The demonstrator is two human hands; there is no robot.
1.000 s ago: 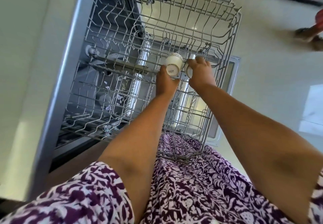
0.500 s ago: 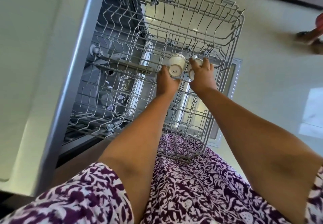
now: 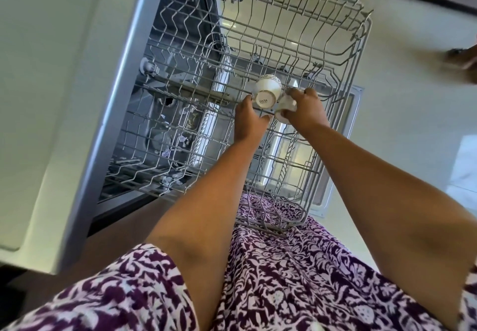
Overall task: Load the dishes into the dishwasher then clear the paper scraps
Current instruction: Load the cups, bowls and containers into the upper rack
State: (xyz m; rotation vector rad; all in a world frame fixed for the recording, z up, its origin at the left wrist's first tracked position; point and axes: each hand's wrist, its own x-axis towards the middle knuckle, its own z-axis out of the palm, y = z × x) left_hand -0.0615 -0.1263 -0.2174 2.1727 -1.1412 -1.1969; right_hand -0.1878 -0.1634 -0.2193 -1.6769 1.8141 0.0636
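Since half a second ago, our right hand (image 3: 305,111) has shifted and brought the second cup (image 3: 285,110) lower. More of its white body now shows beneath the fingers, just beside the upturned cup (image 3: 267,93). The left hand (image 3: 249,121) and that first cup have barely moved. We read this as the second cup about to be seated, with loading under way and the clearing not yet begun.

We stand over the open dishwasher (image 3: 124,103), its upper rack (image 3: 304,28) pulled out above our patterned dress (image 3: 284,279). Both forearms reach to the rack's middle. The right hand curls over the second cup and grips it. The left hand lies under the upturned cup, one fingertip against its side and the thumb just below its base. Whether it pinches or merely steadies, we cannot tell.

The upturned cup sits on the rack wires, mouth down and away from us, printed base toward the camera. Its long axis runs base to rim, near upright and tilted toward us. The second cup's axis is mostly hidden by the fingers. Smallest of all, paper scraps (image 3: 166,153) lie lower in the machine, seen through the wires.
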